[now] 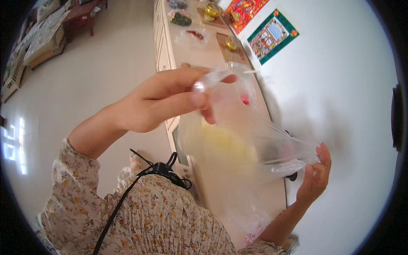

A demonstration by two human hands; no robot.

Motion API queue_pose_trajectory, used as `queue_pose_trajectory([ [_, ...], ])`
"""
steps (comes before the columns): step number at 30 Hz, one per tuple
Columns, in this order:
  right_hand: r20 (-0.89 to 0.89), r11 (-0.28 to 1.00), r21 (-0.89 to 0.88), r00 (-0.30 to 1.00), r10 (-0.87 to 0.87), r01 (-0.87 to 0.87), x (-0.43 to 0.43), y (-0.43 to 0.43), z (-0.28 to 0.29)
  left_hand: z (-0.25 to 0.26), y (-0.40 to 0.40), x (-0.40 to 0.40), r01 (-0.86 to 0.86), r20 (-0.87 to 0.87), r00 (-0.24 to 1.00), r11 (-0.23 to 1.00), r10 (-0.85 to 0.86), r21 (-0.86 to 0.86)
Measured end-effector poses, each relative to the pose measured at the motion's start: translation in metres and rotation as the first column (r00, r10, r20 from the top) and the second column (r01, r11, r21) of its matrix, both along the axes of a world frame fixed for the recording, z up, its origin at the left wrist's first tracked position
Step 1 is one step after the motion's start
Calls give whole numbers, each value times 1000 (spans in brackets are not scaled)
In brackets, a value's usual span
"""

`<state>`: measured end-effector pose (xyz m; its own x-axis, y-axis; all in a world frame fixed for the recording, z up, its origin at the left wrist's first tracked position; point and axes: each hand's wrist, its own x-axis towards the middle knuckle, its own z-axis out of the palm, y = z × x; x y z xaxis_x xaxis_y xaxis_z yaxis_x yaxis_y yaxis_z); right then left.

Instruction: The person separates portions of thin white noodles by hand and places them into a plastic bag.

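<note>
A thin, clear plastic bag (236, 127) is stretched between both hands above the cabinet top. My left hand (169, 98) pinches its upper left edge between thumb and fingers. At the right, my right hand (317, 172) grips the bag's other side, pulling it into taut folds. Something pale yellow (229, 143) shows blurred through the plastic; whether it lies inside or behind the bag I cannot tell. A dark and reddish shape is also seen through the film at the right.
The long light cabinet (207, 54) runs along the wall. Farther along it lie a plastic bag with red items (195, 35), a dark green bundle (181, 19) and golden objects (232, 44) on brown mats. A sofa (44, 47) stands at the upper left.
</note>
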<state>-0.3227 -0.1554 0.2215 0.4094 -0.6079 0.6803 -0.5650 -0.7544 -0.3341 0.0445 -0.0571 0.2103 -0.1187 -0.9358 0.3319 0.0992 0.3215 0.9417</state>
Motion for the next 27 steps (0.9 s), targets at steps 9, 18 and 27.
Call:
queue_pose_trajectory([
  [9, 62, 975, 130, 983, 172, -178, 51, -35, -11, -9, 25, 36, -297, 46, 952, 949, 303, -104],
  [18, 15, 947, -33, 947, 321, -321, 145, -173, 2, 19, -45, 72, -496, 263, 799, 840, 540, -219],
  [27, 17, 970, 22, 970, 243, -243, 179, -270, -37, -15, -151, 52, -540, 529, 713, 841, 460, -3],
])
